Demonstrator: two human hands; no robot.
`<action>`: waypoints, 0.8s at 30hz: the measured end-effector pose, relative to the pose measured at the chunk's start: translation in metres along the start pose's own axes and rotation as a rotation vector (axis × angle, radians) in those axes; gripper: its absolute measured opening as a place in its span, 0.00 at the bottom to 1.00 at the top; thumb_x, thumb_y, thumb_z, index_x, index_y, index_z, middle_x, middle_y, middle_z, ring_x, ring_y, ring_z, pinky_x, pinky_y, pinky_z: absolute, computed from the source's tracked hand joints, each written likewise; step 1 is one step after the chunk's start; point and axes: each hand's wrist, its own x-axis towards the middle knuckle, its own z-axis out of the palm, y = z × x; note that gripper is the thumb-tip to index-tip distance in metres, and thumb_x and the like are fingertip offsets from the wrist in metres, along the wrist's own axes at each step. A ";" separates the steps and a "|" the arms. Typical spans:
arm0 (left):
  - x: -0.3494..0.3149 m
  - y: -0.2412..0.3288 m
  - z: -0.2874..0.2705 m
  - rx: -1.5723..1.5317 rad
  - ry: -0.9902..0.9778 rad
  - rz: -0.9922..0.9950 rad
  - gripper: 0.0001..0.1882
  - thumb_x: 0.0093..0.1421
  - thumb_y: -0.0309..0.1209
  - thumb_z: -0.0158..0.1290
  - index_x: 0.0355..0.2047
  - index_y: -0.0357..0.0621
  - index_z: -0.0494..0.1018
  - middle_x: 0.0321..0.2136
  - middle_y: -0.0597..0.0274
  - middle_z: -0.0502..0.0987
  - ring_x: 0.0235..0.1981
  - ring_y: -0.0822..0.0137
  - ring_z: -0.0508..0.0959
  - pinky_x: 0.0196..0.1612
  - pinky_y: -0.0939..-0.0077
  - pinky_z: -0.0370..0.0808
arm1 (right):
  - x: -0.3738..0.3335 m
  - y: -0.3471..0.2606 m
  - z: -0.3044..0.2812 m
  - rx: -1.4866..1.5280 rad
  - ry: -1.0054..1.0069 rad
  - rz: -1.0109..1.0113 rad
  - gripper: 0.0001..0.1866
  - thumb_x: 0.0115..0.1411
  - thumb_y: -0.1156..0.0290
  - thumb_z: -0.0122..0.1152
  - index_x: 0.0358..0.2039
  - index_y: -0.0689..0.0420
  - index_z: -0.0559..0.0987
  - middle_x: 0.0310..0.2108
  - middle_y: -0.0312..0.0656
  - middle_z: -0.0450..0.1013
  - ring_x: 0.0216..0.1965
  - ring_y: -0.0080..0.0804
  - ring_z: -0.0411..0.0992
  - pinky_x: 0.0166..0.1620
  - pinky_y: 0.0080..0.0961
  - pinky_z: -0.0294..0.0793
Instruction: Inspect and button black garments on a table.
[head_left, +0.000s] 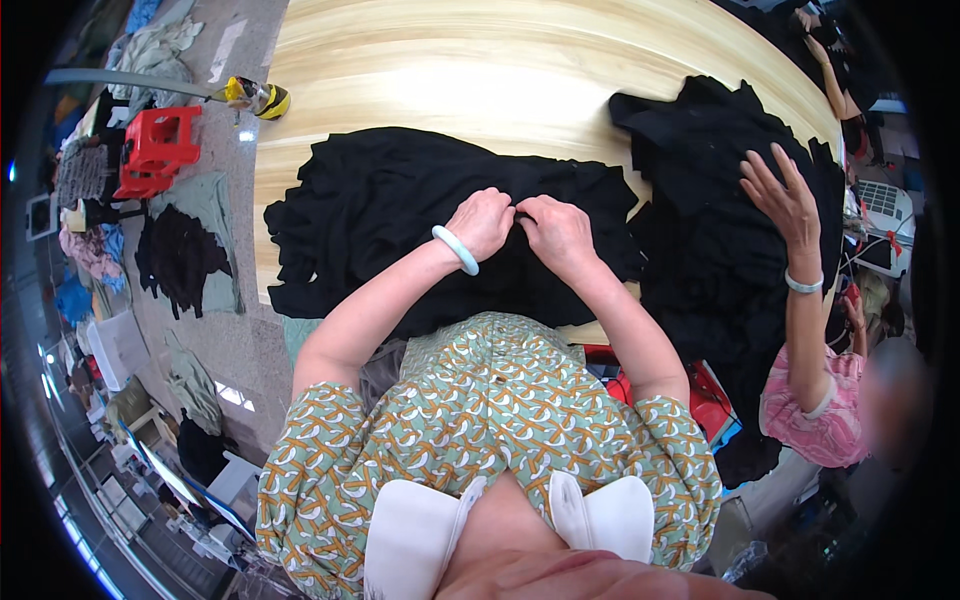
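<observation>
A black garment (390, 180) lies spread in loose folds on the wooden table, right in front of me. My left hand (482, 222), with a pale bangle on its wrist, is closed at the garment's middle, fingertips pinched on the black cloth. Close beside it, almost touching, my right hand (556, 232) pinches the same cloth with thumb and forefinger. The exact bit of fabric between my fingers is too dark to make out.
Another pile of black garments (720, 190) lies to the right, with a co-worker's open hand (785, 195) over it. The wooden table (450, 70) stretches away ahead. A yellow-and-black taped post (262, 98) stands at its left edge. Red stools (160, 150) and cloth heaps are on the floor.
</observation>
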 end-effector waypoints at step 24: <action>-0.022 -0.014 0.026 -0.279 0.121 -0.142 0.10 0.49 0.24 0.47 0.32 0.32 0.69 0.27 0.48 0.72 0.30 0.52 0.73 0.33 0.69 0.70 | -0.007 0.015 0.012 0.297 -0.148 0.158 0.08 0.45 0.74 0.57 0.29 0.60 0.76 0.27 0.47 0.73 0.30 0.40 0.73 0.35 0.28 0.71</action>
